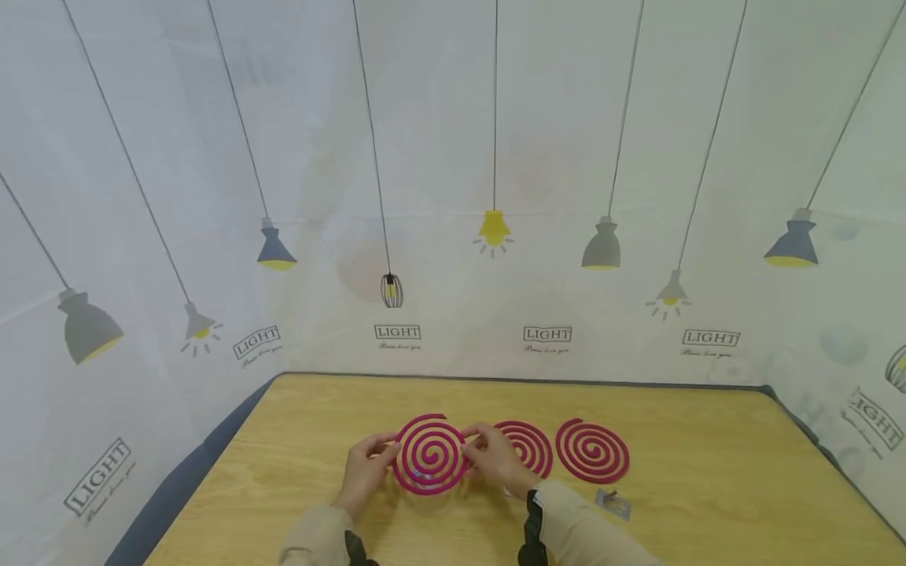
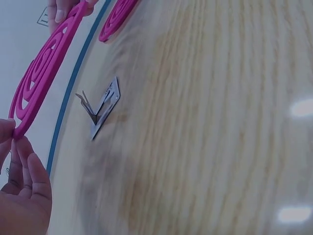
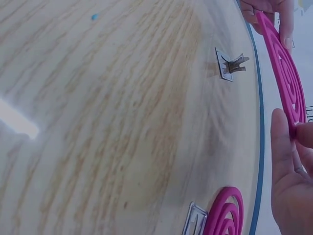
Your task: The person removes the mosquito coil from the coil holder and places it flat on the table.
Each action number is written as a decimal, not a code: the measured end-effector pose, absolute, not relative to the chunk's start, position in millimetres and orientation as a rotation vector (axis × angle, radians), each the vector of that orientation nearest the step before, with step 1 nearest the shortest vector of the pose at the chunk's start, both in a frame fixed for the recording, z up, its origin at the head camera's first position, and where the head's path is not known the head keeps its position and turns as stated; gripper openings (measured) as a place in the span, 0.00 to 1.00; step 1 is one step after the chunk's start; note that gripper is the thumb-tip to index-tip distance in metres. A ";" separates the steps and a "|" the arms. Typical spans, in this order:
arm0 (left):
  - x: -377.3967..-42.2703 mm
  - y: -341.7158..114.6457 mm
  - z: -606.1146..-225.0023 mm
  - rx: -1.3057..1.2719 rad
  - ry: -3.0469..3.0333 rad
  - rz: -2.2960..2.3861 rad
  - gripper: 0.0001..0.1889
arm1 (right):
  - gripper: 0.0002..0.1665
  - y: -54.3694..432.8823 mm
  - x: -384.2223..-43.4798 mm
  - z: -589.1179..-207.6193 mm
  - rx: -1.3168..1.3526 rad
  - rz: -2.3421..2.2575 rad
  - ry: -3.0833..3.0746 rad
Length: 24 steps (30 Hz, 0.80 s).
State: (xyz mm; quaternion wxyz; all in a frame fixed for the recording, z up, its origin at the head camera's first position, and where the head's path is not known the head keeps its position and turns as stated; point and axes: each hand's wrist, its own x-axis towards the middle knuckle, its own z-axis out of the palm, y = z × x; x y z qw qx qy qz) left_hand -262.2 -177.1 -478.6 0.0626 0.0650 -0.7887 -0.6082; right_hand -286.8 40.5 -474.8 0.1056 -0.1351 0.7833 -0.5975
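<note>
Both hands hold up one magenta mosquito coil [image 1: 433, 455], raised off the table and tilted to face the head camera. My left hand [image 1: 366, 470] pinches its left edge between thumb and fingers. On the opposite edge, my right hand [image 1: 499, 460] pinches it likewise. Below the coil, a small metal stand [image 2: 111, 100] with bent-up prongs sits on the tabletop, apart from the coil in both wrist views. Two more coils lie flat to the right: one [image 1: 547, 454] partly behind my right hand, another [image 1: 593, 450] in full view.
The wooden table [image 1: 297, 440] backs onto a white curtain [image 1: 453, 157] printed with lamps. A second metal stand [image 1: 613, 505] lies in front of the rightmost coil. Another flat metal piece [image 3: 194, 220] lies beside a coil in the right wrist view.
</note>
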 end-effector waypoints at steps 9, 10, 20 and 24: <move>-271.3 -173.8 -477.0 0.191 -2.392 -1.808 0.14 | 0.16 40.7 -289.2 -466.0 -0.386 -1.787 2.336; -272.6 -173.5 -476.7 0.181 -2.391 -1.798 0.13 | 0.16 40.9 -290.1 -465.4 -0.384 -1.789 2.338; -278.4 -165.0 -473.4 0.225 -2.340 -1.818 0.14 | 0.15 41.3 -298.5 -467.5 -0.356 -1.775 2.414; -280.1 -161.7 -473.3 0.232 -2.310 -1.862 0.14 | 0.15 41.3 -302.4 -471.5 -0.301 -1.786 2.425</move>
